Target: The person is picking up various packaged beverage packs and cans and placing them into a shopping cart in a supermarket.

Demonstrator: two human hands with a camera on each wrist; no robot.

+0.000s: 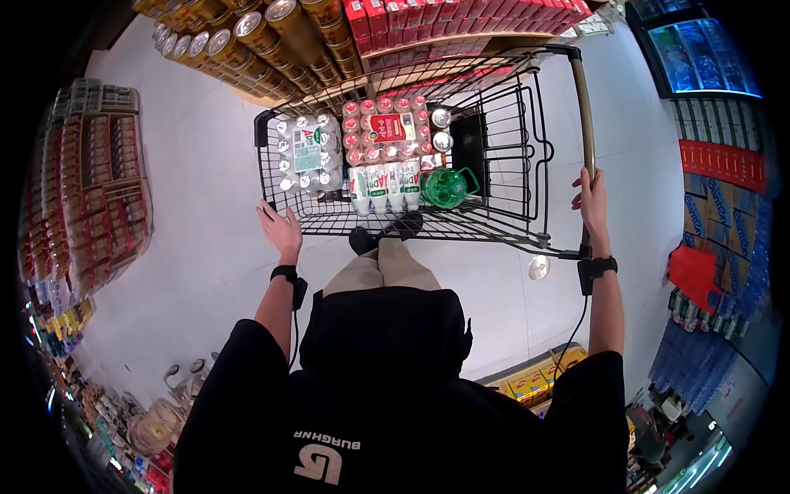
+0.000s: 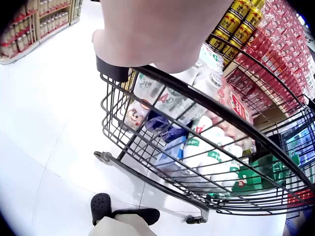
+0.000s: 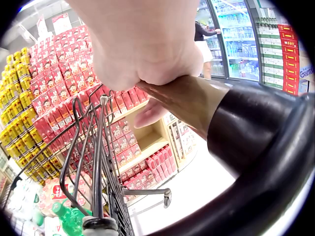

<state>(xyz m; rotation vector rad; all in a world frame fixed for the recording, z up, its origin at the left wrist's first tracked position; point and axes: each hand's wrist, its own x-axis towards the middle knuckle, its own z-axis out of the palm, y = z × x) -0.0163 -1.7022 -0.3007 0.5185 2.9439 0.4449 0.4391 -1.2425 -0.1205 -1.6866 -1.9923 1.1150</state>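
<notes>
A black wire shopping cart [image 1: 510, 239] stands in front of me, loaded with drinks. My right hand [image 1: 591, 206] grips its tan handle [image 3: 182, 101], with a fingertip showing below the bar in the right wrist view. My left hand [image 1: 282, 230] is at the basket's near corner at the other end, fingers fairly straight; in the left wrist view its palm overlaps the rim [image 2: 197, 96]. In the basket lie a shrink-wrapped pack of white bottles [image 1: 309, 152], a red-capped bottle pack [image 1: 391, 128], a row of white bottles [image 1: 384, 186], a green bottle [image 1: 445, 189] and two cans [image 1: 442, 130].
Stacked gold cans [image 1: 284, 49] and red boxes [image 1: 461, 18] stand just beyond the cart. A pallet of wrapped goods [image 1: 90, 189] is at the left, cartons [image 1: 716, 222] at the right. Another person [image 3: 204, 42] stands by a lit drinks fridge [image 3: 238, 39]. Pale tiles cover the floor [image 1: 206, 165].
</notes>
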